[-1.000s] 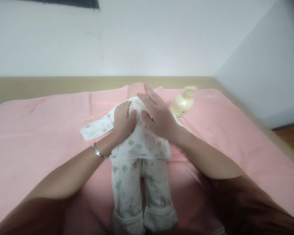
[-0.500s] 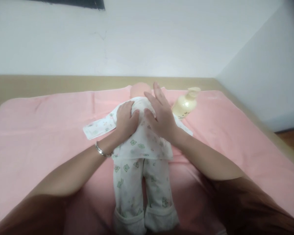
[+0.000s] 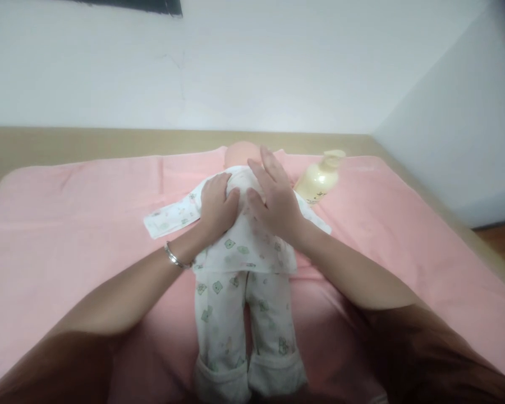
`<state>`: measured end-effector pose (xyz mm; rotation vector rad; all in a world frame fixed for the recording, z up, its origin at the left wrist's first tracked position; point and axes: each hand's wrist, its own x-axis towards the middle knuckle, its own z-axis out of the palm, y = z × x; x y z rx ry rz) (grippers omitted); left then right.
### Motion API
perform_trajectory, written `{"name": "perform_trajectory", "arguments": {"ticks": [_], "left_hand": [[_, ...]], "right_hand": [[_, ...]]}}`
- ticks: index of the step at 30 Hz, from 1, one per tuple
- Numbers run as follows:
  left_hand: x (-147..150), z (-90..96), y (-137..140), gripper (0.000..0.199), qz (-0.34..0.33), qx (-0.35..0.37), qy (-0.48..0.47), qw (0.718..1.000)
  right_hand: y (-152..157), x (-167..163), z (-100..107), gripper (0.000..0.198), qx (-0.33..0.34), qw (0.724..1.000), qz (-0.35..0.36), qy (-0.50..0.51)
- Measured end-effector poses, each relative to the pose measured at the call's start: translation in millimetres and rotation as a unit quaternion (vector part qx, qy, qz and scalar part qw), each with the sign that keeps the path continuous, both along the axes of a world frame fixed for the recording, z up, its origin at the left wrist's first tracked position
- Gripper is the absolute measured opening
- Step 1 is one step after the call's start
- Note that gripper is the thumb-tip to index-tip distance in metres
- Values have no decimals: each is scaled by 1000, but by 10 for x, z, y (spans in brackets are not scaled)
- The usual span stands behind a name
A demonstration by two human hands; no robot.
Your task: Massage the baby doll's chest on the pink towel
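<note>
A baby doll (image 3: 243,154) lies along the middle of the view, its bald head at the far end and its legs toward me. It wears a white patterned top (image 3: 244,247) and matching trousers (image 3: 223,314) with turned-up cuffs. My left hand (image 3: 219,203) rests open on the left of the doll's upper back, thumb toward the middle. On the right side of the upper back is my right hand (image 3: 278,199), open with fingers apart and the outer ones slightly raised. The doll's face cannot be seen.
A pale yellow pump bottle (image 3: 320,178) stands close beyond my right hand, near the doll's right-side sleeve. Under everything spreads a pink cloth (image 3: 88,224) on a wooden surface (image 3: 67,145). A white wall (image 3: 278,67) rises behind.
My right hand's fingers have lowered slightly toward the doll's back. My left hand and the doll stay where they were.
</note>
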<state>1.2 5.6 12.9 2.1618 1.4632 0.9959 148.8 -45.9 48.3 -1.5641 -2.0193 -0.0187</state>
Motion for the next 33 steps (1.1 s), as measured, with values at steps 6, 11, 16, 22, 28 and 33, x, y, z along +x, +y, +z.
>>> {"name": "perform_trajectory", "arguments": {"ticks": [6,11,16,22,28,33], "left_hand": [[18,-7,10,41,25,-17,-19,999],[57,-1,14,38,55,-20,-24,998],[92,-20,19,42,73,-32,-42,996],[119,-43,26,43,87,-31,-53,994],[84,-55,29,43,43,-5,-55,998],[58,-35,40,42,28,-14,-47,998]], "right_hand": [[15,-140,-254,55,-82,995,-55,10],[91,-135,-273,57,-120,992,-45,-4],[183,-72,-253,60,-129,992,-17,-5],[278,4,-288,59,-119,993,18,-6],[268,14,-277,61,-95,995,25,-29],[226,246,67,42,28,996,87,-22]]}}
